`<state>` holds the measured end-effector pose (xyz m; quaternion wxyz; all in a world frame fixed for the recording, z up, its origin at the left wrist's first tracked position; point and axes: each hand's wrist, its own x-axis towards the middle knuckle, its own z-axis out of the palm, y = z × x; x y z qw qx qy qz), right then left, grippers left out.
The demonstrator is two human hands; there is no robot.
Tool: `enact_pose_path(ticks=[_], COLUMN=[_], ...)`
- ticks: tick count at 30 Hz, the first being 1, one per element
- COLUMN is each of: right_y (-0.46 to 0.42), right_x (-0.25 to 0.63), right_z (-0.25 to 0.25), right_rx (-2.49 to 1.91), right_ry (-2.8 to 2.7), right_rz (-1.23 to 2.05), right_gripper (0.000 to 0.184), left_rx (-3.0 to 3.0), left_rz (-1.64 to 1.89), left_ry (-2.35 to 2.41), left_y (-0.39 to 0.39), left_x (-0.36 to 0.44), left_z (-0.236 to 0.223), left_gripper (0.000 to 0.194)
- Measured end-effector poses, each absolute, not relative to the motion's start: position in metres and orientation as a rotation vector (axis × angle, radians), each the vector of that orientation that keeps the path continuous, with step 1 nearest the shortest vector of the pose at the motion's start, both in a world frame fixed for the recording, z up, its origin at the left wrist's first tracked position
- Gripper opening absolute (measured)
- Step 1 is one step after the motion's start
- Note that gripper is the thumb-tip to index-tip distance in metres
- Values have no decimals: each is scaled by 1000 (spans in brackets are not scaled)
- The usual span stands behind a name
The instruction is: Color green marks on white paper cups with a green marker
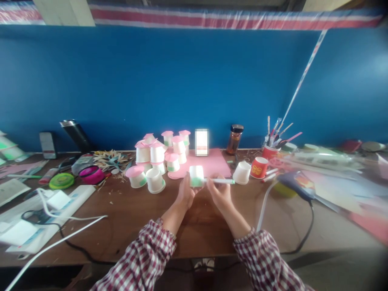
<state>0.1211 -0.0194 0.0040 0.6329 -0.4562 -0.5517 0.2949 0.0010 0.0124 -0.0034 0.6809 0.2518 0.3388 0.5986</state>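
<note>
My left hand (185,192) is closed around a white paper cup (196,171) with a green patch coloured near its lower edge. In my right hand (218,191) is a marker (226,181), white with a green end, lying level and pointing at the cup. Whether its tip touches the cup I cannot make out. Just beyond both hands lies pink paper (212,161). To the left, several white cups with pink paper tops (157,152) are stacked and grouped. An uncovered white cup (155,181) stands before them, and another white cup (241,173) stands upside down on the right.
A red cup (259,167), a pot of brushes (271,151) and a hot glue gun (295,184) with its cord are on the right. A power strip (75,204) with cables lies left. A tea bottle (235,139) stands at the back, by the blue partition (182,76).
</note>
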Motion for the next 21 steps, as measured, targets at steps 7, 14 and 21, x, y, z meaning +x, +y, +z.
enact_pose_path(ticks=[7,14,21], right_y=[-19,-20,-21], right_x=[122,122,120], right_z=[5,10,13], right_rx=[-1051,-956,-950], right_ry=[-1258,-1081,-1043], right_rz=[640,749,720], right_gripper=[20,28,22], left_rx=[538,475,516], left_rz=[1279,1260,1257], left_ry=[737,714,725], left_y=[11,14,16], left_x=[2,-1,-1], left_z=[1,-1,-8], left_gripper=[42,36,42])
